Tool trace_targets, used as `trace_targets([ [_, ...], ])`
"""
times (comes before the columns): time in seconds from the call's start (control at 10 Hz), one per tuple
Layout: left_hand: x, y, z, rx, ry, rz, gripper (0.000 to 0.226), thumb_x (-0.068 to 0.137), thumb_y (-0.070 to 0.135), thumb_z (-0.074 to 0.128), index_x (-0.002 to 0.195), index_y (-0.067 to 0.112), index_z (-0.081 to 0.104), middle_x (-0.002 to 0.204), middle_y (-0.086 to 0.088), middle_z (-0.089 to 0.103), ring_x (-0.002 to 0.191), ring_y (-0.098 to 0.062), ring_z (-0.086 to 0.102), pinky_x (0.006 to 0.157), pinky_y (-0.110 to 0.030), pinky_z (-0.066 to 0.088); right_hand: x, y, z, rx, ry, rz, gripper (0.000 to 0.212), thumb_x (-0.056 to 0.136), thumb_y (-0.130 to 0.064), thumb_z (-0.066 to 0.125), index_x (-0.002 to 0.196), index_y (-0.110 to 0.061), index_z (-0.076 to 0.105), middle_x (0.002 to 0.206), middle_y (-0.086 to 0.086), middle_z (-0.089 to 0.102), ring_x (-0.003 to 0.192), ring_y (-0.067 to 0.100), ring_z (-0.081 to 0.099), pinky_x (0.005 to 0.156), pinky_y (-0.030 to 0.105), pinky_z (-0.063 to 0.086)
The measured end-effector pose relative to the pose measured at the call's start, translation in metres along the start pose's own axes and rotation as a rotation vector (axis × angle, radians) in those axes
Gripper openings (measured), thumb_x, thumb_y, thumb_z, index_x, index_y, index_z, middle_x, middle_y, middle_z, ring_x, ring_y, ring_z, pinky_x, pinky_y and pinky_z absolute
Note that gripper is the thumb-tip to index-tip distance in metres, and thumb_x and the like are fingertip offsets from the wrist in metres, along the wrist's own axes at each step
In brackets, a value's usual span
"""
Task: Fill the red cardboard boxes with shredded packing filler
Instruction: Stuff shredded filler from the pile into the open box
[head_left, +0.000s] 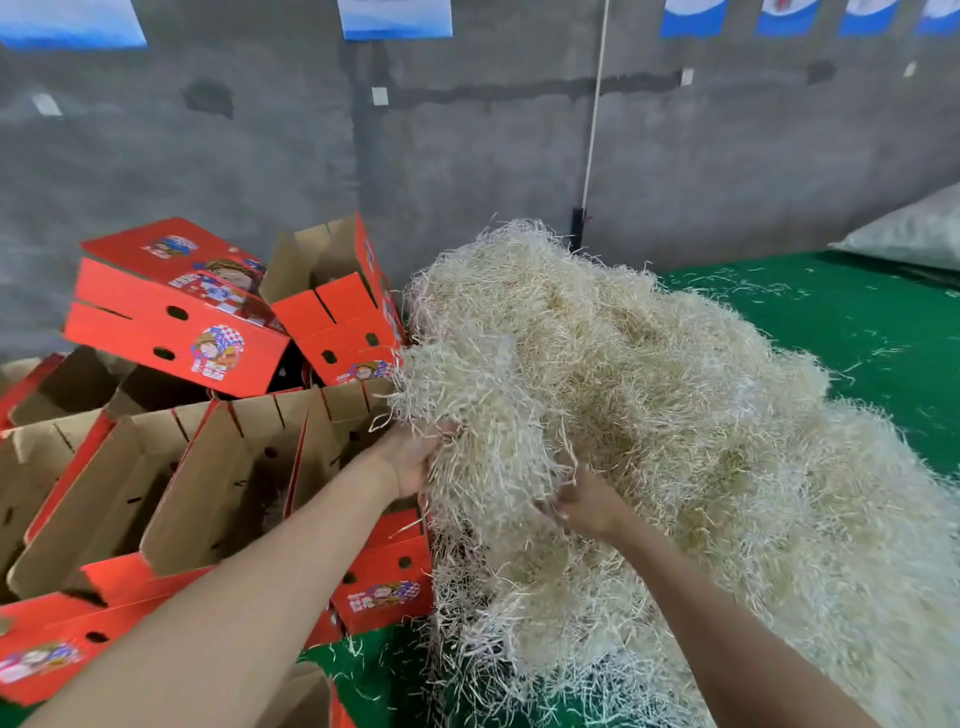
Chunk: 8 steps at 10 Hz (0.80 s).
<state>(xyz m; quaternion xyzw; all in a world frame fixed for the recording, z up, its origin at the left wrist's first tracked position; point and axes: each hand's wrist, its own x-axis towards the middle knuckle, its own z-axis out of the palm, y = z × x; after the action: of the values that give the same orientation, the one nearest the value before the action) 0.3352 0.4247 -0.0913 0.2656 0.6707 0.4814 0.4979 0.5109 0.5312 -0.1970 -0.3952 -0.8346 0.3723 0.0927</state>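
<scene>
A large heap of pale straw-coloured shredded packing filler (649, 395), made of thin, crinkled, tangled strands, lies on a green mat-like surface (831, 312), just right of the boxes. Loose strands are scattered over the green.

The left hand (410, 460) grips a clump at the heap's left edge, its fingers buried among the strands. The right hand (587, 504) is curled into the filler lower down, also holding strands; it is blurred and its fingertips are hidden.

The red cardboard boxes with cartoon prints and oval holes (176, 312) are piled to the left, touching the heap. At least six show; they overlap too much for an exact count. Two lie tilted on top, and the lower ones stand open, showing plain brown corrugated insides.

Behind is a rough grey wall (208, 156) with one white cord (595, 104) hanging down it. One clear plastic sack (909, 228) lies at far right.
</scene>
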Motion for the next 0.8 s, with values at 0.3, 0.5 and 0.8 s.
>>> trace_targets([
  [0.3,-0.039,0.029,-0.005,0.021,0.225,0.196,0.035,0.098,-0.006,0.028,0.131,-0.014,0.037,0.109,-0.016,0.055,0.073,0.003,0.058,0.055,0.010,0.028,0.018,-0.003,0.006,-0.434,-0.018,0.092,0.026,0.097,-0.013,0.041,0.111,-0.007,0.062,0.115,0.009,0.063,0.099,0.020,0.062,0.089,0.030,0.050],
  [0.5,-0.082,0.061,-0.013,0.432,0.236,0.293,0.038,0.099,-0.003,0.026,0.134,-0.017,0.029,0.043,0.016,0.036,0.051,0.017,0.046,0.059,0.004,0.034,0.017,-0.018,0.010,-0.510,-0.022,0.174,0.017,0.094,-0.007,0.043,0.098,-0.003,0.060,0.108,0.011,0.064,0.096,0.020,0.062,0.088,0.028,0.050],
  [0.8,-0.101,0.065,-0.047,0.616,0.495,0.448,0.038,0.097,0.004,0.036,0.134,0.002,0.041,0.135,-0.014,0.048,0.122,-0.025,0.046,0.090,-0.018,0.029,-0.005,-0.117,-0.005,-0.077,0.280,-0.024,0.098,0.076,-0.036,0.071,0.149,-0.021,0.006,0.155,0.004,0.006,0.140,0.028,0.015,0.114,0.046,0.016],
])
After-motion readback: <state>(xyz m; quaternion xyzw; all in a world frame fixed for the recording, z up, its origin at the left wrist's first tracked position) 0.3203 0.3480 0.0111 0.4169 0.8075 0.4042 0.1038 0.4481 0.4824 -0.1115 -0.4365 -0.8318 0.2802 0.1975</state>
